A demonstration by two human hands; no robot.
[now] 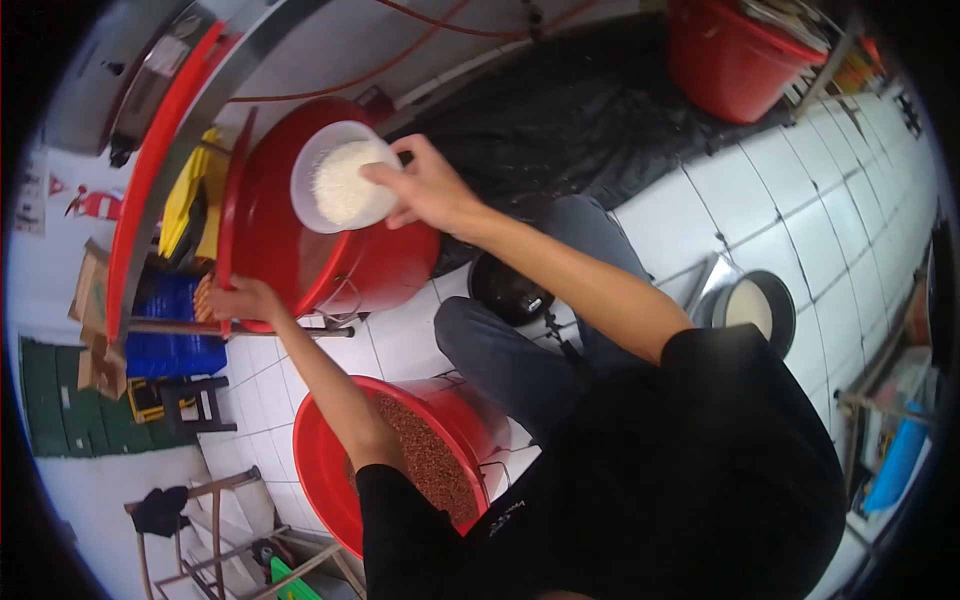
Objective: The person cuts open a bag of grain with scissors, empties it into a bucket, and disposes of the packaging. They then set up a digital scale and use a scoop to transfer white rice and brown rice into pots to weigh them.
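My right hand (425, 190) grips the rim of a translucent plastic bowl (304, 178), thumb over its edge. White grains that look like rice (347, 185) partly fill the bowl, which is above a big red bucket (390, 265). My left hand (240, 300) is closed around the lower edge of a red lid (236, 200), tilted up on the bucket's left side. How deep the bucket's contents are is hard to make out. Closer to my body, below my left arm, a second red bucket (318, 455) holds reddish-brown grains (430, 455).
A metal-edged counter (165, 170) overhangs at the left, with a blue crate (175, 320) and small stool (198, 405) beyond. Black sheeting (560, 100) covers floor behind the bucket. On the right are a dark pan (785, 310) with pale contents and another red tub (725, 65).
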